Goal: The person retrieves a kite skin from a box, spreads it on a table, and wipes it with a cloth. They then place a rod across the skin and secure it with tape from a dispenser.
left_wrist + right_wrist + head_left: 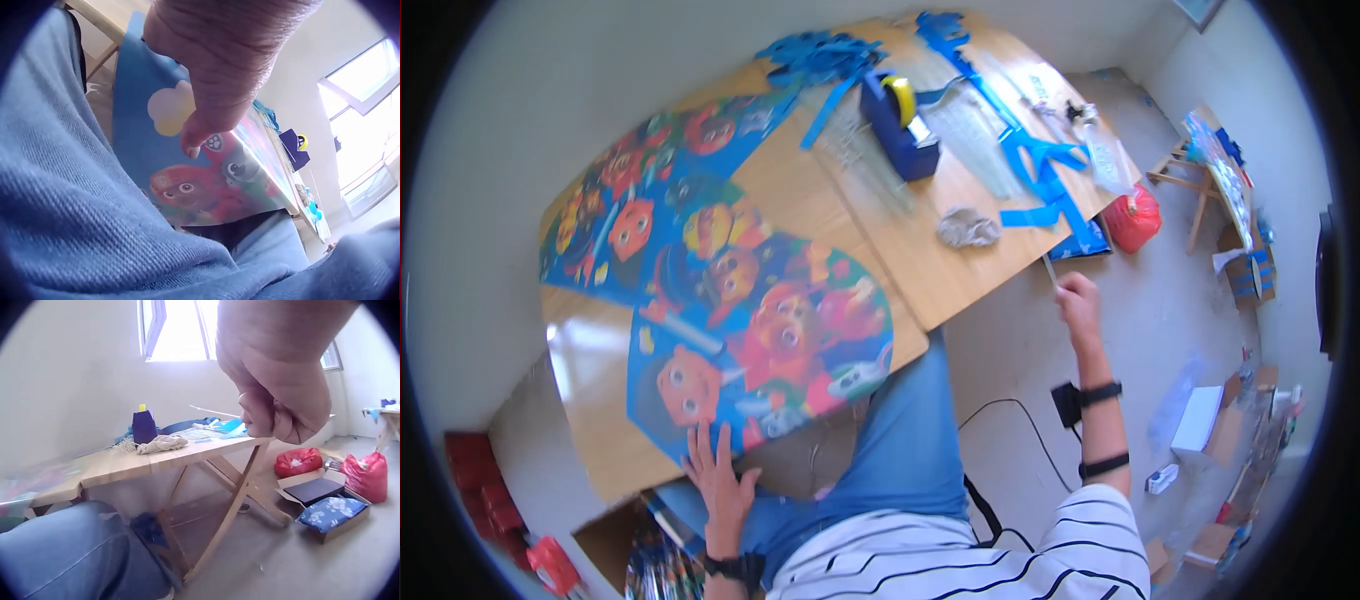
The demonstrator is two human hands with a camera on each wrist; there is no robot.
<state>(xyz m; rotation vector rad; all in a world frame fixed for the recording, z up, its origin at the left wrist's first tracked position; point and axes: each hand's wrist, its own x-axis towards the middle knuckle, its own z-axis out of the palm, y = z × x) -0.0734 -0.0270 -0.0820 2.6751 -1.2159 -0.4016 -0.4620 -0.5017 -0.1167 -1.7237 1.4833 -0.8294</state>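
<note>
My left hand (718,485) lies with fingers spread on the lower edge of a glossy cartoon-printed sheet (785,335). The sheet has a blue ground with cartoon faces and covers much of the left side of the wooden table (800,190). In the left wrist view, the sheet (134,106) hangs down past the table's side, above the jeans. Off the table's right corner, my right hand (1080,305) has curled fingers and grips a thin, pale stick (1049,268). In the right wrist view the stick (212,411) juts leftward from the fist, over the tabletop.
A blue tape dispenser (900,135) with yellow tape stands mid-table. A crumpled beige cloth (968,227) lies near the front edge, beside blue strips (1040,165) and clear strips (975,140). Red bags (365,477) and an open carton (337,528) sit on the floor to the right.
</note>
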